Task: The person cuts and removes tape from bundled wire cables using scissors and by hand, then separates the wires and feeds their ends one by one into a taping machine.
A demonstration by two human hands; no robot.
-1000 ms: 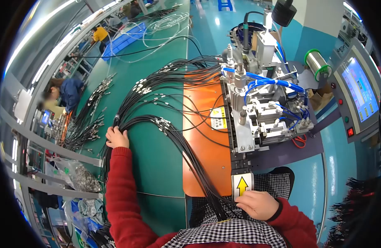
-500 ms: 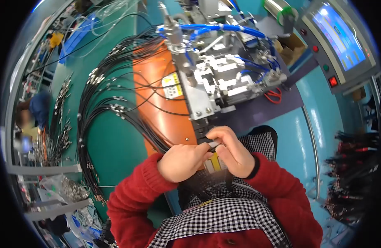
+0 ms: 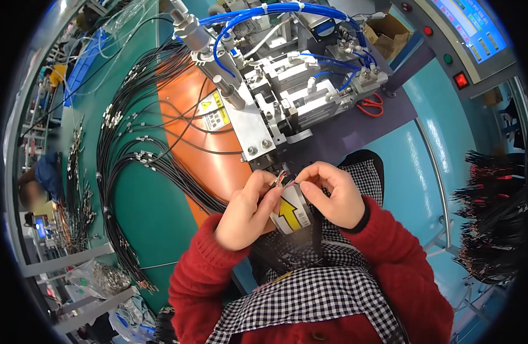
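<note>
My left hand [image 3: 247, 212] pinches the end of a black cable, where thin coloured wires [image 3: 281, 179] fan out above the fingertips. Thumb and forefinger of my right hand [image 3: 333, 195] are closed at those wires, just right of the left fingers. Both hands are over the label with a yellow arrow [image 3: 289, 214], at the front end of the machine's track. A bundle of black cables [image 3: 181, 180] runs from the green table across the orange plate [image 3: 181, 127] toward my left hand. The metal machine [image 3: 292, 86] with blue tubes stands just beyond my hands.
A control panel [image 3: 467, 28] with a lit screen stands at upper right. Red scissors [image 3: 371, 105] lie on the dark machine base. More black cables [image 3: 490, 218] hang at the right. At the far left are a co-worker's blue sleeve [image 3: 49, 175] and a plastic bag [image 3: 100, 278].
My left hand has come from the cable bundle on the table to meet my right hand. The white piece between the fingertips no longer shows; coloured wires do. The view has shifted closer to the machine.
</note>
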